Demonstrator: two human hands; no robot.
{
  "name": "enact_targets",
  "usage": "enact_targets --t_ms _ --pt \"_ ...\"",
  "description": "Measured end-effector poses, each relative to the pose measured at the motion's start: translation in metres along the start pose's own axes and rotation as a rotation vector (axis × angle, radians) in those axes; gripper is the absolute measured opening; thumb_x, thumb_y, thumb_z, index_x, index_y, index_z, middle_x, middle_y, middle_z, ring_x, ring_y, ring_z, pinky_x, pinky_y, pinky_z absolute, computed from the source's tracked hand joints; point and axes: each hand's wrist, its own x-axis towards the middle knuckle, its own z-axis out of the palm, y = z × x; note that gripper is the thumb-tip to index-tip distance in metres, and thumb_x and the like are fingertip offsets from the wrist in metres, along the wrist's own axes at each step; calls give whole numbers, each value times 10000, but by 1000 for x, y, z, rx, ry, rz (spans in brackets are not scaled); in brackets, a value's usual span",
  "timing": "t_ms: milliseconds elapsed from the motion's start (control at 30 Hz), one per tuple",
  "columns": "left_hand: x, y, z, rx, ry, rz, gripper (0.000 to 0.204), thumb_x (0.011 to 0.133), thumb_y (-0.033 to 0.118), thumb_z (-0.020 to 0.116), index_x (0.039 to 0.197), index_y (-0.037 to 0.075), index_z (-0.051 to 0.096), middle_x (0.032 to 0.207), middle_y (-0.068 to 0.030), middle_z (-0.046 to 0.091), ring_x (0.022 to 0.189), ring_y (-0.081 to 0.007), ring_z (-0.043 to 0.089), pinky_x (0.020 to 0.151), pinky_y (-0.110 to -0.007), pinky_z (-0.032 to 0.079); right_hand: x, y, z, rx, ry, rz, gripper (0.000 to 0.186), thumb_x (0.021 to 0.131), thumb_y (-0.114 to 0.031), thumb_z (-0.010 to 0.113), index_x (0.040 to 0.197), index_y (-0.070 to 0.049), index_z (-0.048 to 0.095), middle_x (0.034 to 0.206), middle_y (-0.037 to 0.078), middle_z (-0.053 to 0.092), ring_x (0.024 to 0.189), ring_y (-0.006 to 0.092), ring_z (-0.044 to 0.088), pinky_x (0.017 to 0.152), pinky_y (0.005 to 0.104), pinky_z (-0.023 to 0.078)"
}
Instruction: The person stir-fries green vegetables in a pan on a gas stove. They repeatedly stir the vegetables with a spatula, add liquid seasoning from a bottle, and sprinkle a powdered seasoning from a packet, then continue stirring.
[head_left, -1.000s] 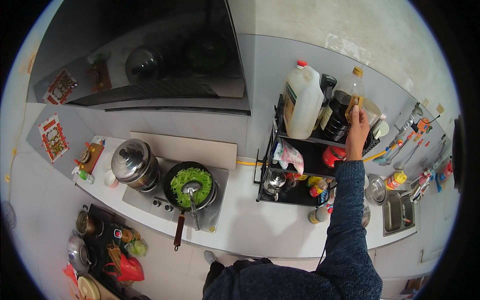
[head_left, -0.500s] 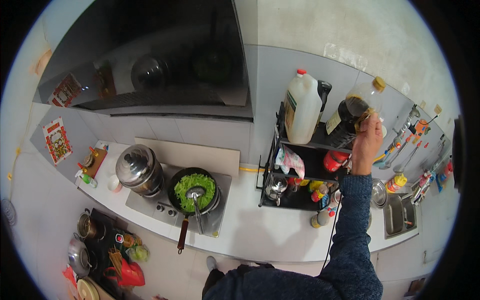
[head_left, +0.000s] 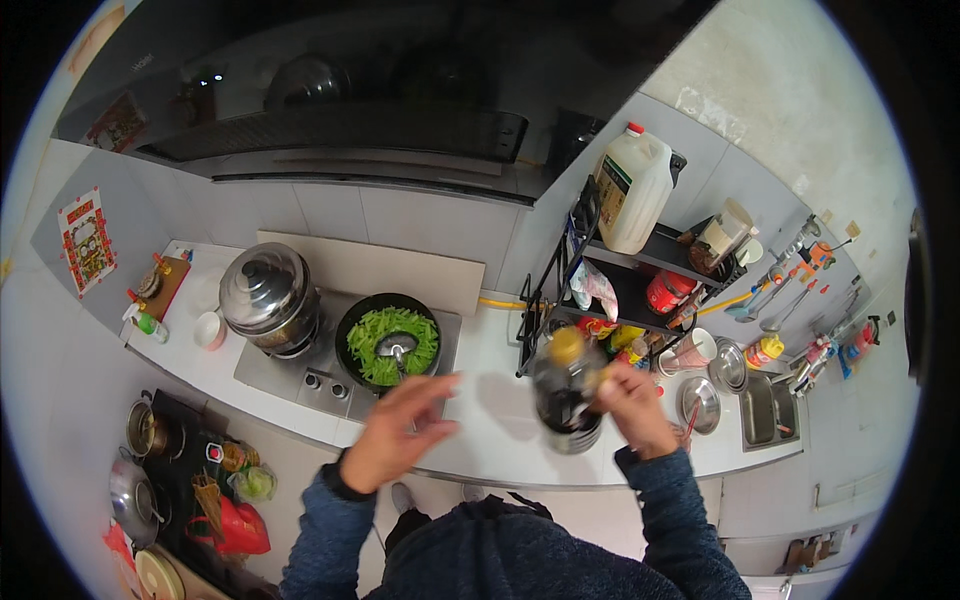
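A dark range hood (head_left: 350,100) looms above the back edge of a white counter (head_left: 490,440) as a person in a blue sweater works at its front edge. A black rack (head_left: 628,285) stands toward the back edge, right of centre, a pale jug (head_left: 635,190) with a red cap on its top shelf. Left of it, a steel hob (head_left: 352,402) carries a lidded steel pot (head_left: 268,290), nearer the counter's left end, and a black pan (head_left: 385,298) of chopped greens (head_left: 380,328). The right hand (head_left: 640,405) is clamped on the side of a dark bottle (head_left: 565,395) with a yellow cap, blurred and held over the counter near its front edge. The left hand (head_left: 400,430), well apart from the right, has thumb and fingers parted near the front edge before the pan. A metal ladle (head_left: 397,347) rests in the greens.
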Motion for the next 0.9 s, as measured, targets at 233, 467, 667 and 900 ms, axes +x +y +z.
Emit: enact_targets --t_ms 233,467,667,900 --pt "7 -6 -18 -208 -99 40 660 880 87 797 1491 111 547 1278 -103 608 891 -165 627 804 -294 543 -7 36 97 28 -218 162 239 1013 -258 709 931 -54 616 798 -72 553 703 25 446 645 220 382" --pt "-19 -37 -62 4 -49 -42 447 843 169 846 1250 60 698 953 -46 599 763 -146 570 683 -290 498 6 39 155 -163 -250 200 194 1019 -193 701 962 -15 648 840 -44 623 756 36 524 674 216 446" --pt "-21 -53 -84 151 3 204 353 885 162 776 1184 9 668 965 -94 588 816 -248 636 723 -350 537 20 41 176 -234 -265 198 197 1018 -195 705 965 -12 654 835 -42 623 760 40 529 679 224 452" --pt "-18 -75 -89 389 70 413 240 900 88 718 1104 -9 636 942 -103 580 837 -278 634 701 -369 539 28 35 189 -256 -272 263 244 1014 -244 715 900 -48 623 798 -81 552 712 19 446 630 206 382"
